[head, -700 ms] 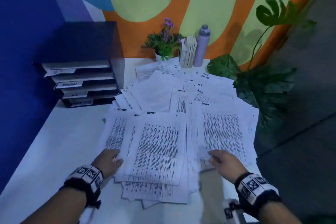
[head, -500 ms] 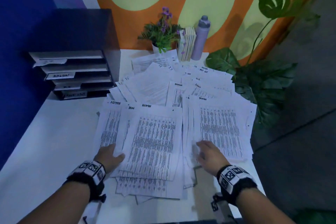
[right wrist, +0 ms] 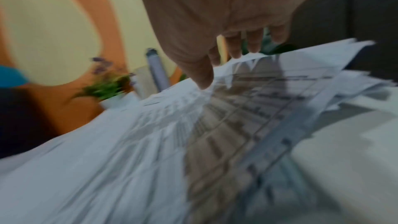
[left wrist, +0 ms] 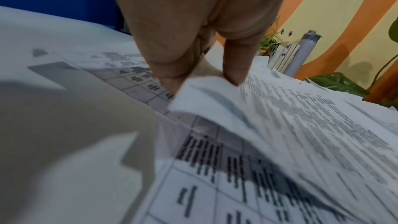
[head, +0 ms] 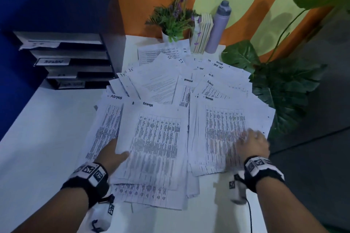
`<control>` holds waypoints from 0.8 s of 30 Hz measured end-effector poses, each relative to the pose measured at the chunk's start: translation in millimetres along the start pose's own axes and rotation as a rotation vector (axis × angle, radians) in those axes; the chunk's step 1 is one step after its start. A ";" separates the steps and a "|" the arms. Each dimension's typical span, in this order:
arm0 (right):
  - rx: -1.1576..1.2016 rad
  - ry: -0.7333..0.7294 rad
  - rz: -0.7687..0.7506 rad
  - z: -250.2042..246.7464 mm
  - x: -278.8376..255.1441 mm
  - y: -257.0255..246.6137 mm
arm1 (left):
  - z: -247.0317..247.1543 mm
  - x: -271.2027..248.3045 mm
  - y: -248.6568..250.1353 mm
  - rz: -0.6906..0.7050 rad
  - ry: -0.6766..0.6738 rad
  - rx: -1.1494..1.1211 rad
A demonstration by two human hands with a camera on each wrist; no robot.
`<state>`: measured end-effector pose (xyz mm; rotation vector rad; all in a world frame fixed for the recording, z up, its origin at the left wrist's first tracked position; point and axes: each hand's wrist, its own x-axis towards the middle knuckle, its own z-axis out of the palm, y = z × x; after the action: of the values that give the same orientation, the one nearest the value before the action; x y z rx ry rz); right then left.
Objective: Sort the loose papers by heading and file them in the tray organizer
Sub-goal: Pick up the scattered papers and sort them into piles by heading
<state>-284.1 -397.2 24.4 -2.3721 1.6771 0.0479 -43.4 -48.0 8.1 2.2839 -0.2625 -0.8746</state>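
Loose printed papers (head: 166,85) with handwritten headings ADMIN, I.T. and H.R. lie fanned over the white table (head: 47,138). My left hand (head: 121,154) pinches the left edge of the middle ADMIN sheet (head: 157,138), thumb on top and fingers beneath; the left wrist view shows that edge (left wrist: 215,94) lifted between thumb and fingers (left wrist: 206,77). Blurred, my right hand (head: 251,138) hovers on the right ADMIN sheet (head: 223,119), its loose fingers (right wrist: 234,50) pointing down at the paper (right wrist: 258,100). The black tray organizer (head: 62,58), with labelled trays, stands at the back left.
A small pot of purple flowers (head: 174,19), a row of books (head: 202,34) and a lilac bottle (head: 217,26) stand at the table's back edge. A big leafy plant (head: 280,85) crowds the right edge. Bare tabletop lies left of the papers.
My right hand has swept rightward across the right ADMIN sheet. My left hand has slid further in along the middle ADMIN sheet's left edge. The head view has dipped closer to the pile.
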 end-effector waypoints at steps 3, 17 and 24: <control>0.112 -0.195 0.208 1.6 20.0 8.4 | -6.6 0.4 -8.9 -0.011 0.161 0.013; 0.466 -0.027 -0.075 -23.3 -8.4 -24.3 | -32.0 8.7 -19.9 -0.062 0.169 0.079; 0.538 0.323 -0.130 -75.0 -27.0 -26.2 | -28.8 -7.7 -12.8 0.029 0.200 0.029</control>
<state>-277.0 -379.7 106.1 -2.1324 1.4131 -0.7468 -31.0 -20.3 19.6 2.3677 -0.2201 -0.6247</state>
